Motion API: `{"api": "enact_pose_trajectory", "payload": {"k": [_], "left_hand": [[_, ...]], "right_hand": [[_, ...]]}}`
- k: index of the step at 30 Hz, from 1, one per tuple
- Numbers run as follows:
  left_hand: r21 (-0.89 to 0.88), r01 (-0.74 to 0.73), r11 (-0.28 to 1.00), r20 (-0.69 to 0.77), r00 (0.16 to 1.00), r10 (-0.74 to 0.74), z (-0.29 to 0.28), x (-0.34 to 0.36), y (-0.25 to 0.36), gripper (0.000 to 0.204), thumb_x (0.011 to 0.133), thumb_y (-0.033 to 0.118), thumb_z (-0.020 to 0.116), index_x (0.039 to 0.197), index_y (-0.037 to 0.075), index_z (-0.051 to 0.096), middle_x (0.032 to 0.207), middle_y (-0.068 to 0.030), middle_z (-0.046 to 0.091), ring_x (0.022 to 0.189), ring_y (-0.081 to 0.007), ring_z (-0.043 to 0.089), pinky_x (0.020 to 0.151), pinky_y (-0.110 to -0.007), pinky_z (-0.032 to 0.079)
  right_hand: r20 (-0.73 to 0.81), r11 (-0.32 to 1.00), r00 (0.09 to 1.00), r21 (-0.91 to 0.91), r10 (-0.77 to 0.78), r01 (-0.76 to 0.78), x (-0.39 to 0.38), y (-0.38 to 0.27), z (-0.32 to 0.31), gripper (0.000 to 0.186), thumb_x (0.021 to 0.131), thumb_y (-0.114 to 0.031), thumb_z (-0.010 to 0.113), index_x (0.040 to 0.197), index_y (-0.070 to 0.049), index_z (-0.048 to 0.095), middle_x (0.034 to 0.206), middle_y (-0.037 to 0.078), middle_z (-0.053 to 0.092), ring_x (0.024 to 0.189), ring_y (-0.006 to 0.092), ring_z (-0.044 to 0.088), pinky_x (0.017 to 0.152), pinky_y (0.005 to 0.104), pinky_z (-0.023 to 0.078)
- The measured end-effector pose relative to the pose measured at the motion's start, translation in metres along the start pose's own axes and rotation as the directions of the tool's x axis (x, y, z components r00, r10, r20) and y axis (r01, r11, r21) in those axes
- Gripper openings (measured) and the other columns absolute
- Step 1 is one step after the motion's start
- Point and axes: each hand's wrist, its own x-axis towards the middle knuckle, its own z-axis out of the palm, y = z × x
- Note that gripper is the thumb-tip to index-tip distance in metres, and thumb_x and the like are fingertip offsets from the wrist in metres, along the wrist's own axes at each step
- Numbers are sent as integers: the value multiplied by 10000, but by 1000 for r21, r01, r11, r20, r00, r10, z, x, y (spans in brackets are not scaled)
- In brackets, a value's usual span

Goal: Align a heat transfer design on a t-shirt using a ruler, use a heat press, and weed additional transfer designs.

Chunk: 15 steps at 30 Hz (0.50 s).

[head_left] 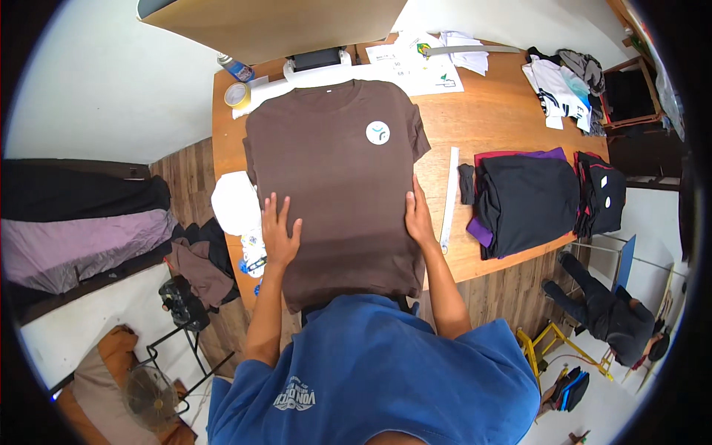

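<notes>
A brown T-shirt lies spread in front of me, its collar at the far end and its lower end at the table's near edge. A round white patch with a small dark and teal design sits on its upper right chest. Flat on the shirt's left side rests my left hand, fingers stretched out and pointing away from me. My right hand lies along the shirt's right edge with its fingers extended. Neither hand grips anything.
A white ruler lies right of the shirt, beside stacked dark garments. At the far left stand a tape roll and a blue can. A large brown panel overhangs the back. Another person is at the right.
</notes>
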Motion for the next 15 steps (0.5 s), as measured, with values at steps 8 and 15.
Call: {"api": "enact_pose_trajectory", "payload": {"k": [8,15], "left_hand": [[-91,8,996,-60,998,-13,-15,60,43,503,1018,290,587,1469,83,506,1586,-177,391,1495,-399,306,1219,-521,223],[118,-42,992,80,996,33,-6,60,32,629,1023,405,554,1580,157,399,1674,-166,258,1550,-375,209,1244,-526,145]], "right_hand": [[-120,963,967,-181,-225,202,38,-53,-9,472,1056,-170,478,1503,-17,456,1564,205,430,1445,383,405,1191,442,327],[-11,937,978,-290,-207,195,11,-23,-11,509,1055,-187,472,1536,-31,417,1609,210,364,1474,418,358,1189,461,327]]}}
